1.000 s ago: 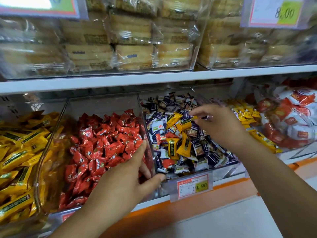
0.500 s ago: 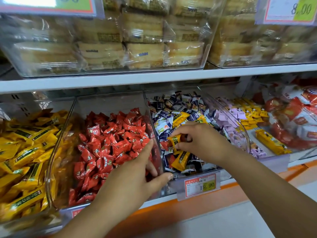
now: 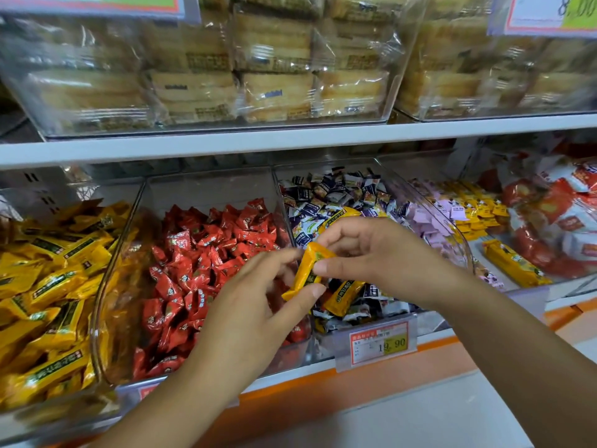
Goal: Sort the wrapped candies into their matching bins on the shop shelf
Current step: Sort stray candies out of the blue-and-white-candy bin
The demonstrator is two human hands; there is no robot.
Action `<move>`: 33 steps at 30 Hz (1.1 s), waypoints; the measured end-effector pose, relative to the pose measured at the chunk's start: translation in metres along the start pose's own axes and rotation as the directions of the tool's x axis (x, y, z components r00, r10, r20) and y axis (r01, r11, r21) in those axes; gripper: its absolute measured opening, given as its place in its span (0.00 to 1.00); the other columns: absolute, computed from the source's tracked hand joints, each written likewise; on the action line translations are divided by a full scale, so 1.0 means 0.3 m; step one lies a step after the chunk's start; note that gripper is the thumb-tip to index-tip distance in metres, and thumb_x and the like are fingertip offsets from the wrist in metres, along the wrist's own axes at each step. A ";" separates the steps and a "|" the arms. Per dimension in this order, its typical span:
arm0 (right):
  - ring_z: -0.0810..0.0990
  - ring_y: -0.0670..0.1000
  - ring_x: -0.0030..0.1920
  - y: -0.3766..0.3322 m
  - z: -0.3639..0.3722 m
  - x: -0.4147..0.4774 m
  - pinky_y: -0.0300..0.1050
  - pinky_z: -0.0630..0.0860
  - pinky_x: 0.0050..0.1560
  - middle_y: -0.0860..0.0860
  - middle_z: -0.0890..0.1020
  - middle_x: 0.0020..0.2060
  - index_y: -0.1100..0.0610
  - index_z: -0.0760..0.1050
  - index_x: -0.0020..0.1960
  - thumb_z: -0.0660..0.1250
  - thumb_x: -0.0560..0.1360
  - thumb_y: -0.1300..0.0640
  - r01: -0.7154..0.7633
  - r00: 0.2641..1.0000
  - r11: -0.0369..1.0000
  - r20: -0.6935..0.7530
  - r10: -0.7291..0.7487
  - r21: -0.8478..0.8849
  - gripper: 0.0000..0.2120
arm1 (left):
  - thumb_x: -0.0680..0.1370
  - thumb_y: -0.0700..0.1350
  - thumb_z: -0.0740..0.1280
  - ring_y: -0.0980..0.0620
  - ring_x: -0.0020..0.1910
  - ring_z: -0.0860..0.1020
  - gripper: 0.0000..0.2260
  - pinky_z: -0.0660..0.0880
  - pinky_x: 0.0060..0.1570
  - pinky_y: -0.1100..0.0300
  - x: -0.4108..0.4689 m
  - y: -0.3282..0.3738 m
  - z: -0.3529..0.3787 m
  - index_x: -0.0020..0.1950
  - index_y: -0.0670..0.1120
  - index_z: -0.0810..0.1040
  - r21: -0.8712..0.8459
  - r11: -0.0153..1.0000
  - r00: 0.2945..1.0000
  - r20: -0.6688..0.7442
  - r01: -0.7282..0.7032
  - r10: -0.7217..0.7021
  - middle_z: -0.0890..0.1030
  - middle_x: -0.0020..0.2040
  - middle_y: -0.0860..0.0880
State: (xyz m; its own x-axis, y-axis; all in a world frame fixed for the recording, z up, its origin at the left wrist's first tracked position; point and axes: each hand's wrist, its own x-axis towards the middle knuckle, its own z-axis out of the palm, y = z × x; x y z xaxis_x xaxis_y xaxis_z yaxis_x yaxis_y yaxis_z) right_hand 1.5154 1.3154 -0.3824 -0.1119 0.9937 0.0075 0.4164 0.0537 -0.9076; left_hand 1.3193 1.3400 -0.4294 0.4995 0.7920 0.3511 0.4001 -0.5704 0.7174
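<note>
A yellow wrapped candy (image 3: pixel 307 270) hangs between my two hands above the divider between the red bin and the blue-and-white bin. My left hand (image 3: pixel 258 305) pinches its lower end between thumb and fingers. My right hand (image 3: pixel 361 253) pinches its upper end. The clear bin of red candies (image 3: pixel 206 253) lies under my left hand. The bin of blue-and-white candies (image 3: pixel 336 195) holds two more stray yellow candies (image 3: pixel 344 294). The bin of yellow candies (image 3: pixel 48 286) stands at the far left.
A clear bin with pink and yellow packets (image 3: pixel 452 218) sits right of the blue-and-white one, then red-and-white bags (image 3: pixel 555 221). A white shelf board (image 3: pixel 290 140) with boxed cakes (image 3: pixel 274 69) hangs low above the bins. A price tag (image 3: pixel 379 342) clips to the front.
My right hand lifted a yellow candy out of the blue-and-white bin and moved left. My left hand left the red bin's edge and took the candy's lower end.
</note>
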 end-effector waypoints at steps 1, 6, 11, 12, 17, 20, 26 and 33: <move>0.84 0.47 0.47 0.001 -0.002 0.001 0.44 0.78 0.52 0.48 0.86 0.44 0.51 0.80 0.49 0.71 0.67 0.48 0.004 1.000 1.000 -0.023 -0.004 -0.009 0.13 | 0.75 0.64 0.64 0.59 0.43 0.73 0.11 0.67 0.39 0.70 0.002 0.004 0.002 0.55 0.64 0.74 -0.016 1.000 1.000 -0.004 -0.014 0.014 0.74 0.44 0.61; 0.76 0.40 0.51 0.054 -0.110 -0.015 0.28 0.70 0.47 0.39 0.80 0.46 0.43 0.79 0.54 0.69 0.76 0.53 -0.086 0.996 0.860 -0.046 0.072 -0.502 0.09 | 0.75 0.58 0.62 0.50 0.36 0.74 0.08 0.70 0.35 0.56 0.001 0.014 -0.006 0.45 0.55 0.72 -0.124 0.991 0.997 -0.040 0.058 -0.063 0.77 0.39 0.52; 0.62 0.46 0.58 0.134 -0.075 -0.008 0.38 0.61 0.55 0.44 0.69 0.53 0.39 0.75 0.57 0.72 0.72 0.46 -0.050 0.982 0.664 0.084 0.168 -0.746 0.15 | 0.78 0.49 0.61 0.53 0.34 0.79 0.06 0.71 0.28 0.63 0.008 0.005 -0.019 0.53 0.59 0.68 -0.186 0.974 0.990 -0.030 0.128 -0.136 0.80 0.45 0.56; 0.63 0.46 0.57 0.134 -0.071 -0.004 0.39 0.63 0.55 0.45 0.70 0.52 0.40 0.75 0.53 0.73 0.71 0.46 -0.033 0.989 0.663 0.072 0.130 -0.748 0.12 | 0.79 0.46 0.61 0.54 0.33 0.80 0.12 0.71 0.28 0.66 0.012 0.006 -0.021 0.58 0.61 0.66 -0.197 0.970 0.989 -0.015 0.139 -0.145 0.79 0.47 0.59; 0.76 0.40 0.43 0.062 -0.092 -0.027 0.33 0.72 0.42 0.41 0.77 0.43 0.46 0.78 0.48 0.75 0.70 0.49 -0.047 0.995 0.841 -0.101 -0.009 -0.538 0.09 | 0.80 0.44 0.60 0.51 0.29 0.77 0.19 0.70 0.25 0.56 0.023 0.022 -0.048 0.59 0.70 0.66 -0.101 0.988 0.993 0.017 0.115 -0.114 0.79 0.43 0.55; 0.73 0.40 0.32 -0.006 -0.052 -0.045 0.31 0.68 0.34 0.44 0.76 0.33 0.46 0.80 0.47 0.76 0.68 0.51 0.008 0.995 0.958 -0.089 -0.035 -0.287 0.09 | 0.79 0.54 0.57 0.55 0.25 0.68 0.05 0.65 0.25 0.62 0.022 0.033 -0.052 0.52 0.64 0.69 -0.096 0.993 0.998 0.026 0.064 -0.062 0.75 0.32 0.55; 0.81 0.44 0.46 -0.010 0.014 -0.029 0.42 0.79 0.49 0.45 0.82 0.45 0.43 0.77 0.58 0.75 0.71 0.59 0.043 0.999 0.991 0.032 -0.039 -0.125 0.19 | 0.68 0.67 0.60 0.56 0.27 0.68 0.16 0.64 0.28 0.64 0.031 0.026 -0.050 0.49 0.60 0.69 -0.017 0.998 0.992 0.111 0.053 -0.051 0.74 0.34 0.50; 0.66 0.50 0.64 0.132 -0.157 0.026 0.38 0.62 0.59 0.49 0.72 0.62 0.50 0.76 0.64 0.67 0.77 0.54 -0.234 0.947 0.639 -0.320 -0.019 -0.733 0.15 | 0.76 0.55 0.64 0.55 0.29 0.75 0.07 0.66 0.25 0.65 0.025 0.000 -0.064 0.53 0.61 0.69 -0.044 0.993 0.993 0.043 0.108 -0.106 0.80 0.37 0.51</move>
State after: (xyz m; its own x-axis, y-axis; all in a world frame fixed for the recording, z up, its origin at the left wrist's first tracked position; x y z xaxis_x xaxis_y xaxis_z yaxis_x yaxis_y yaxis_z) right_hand 1.5734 1.3298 -0.3985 0.1742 0.9718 0.1588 0.9533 -0.1261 -0.2743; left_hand 1.3083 1.3501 -0.4153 0.4869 0.8378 0.2471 0.4177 -0.4718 0.7765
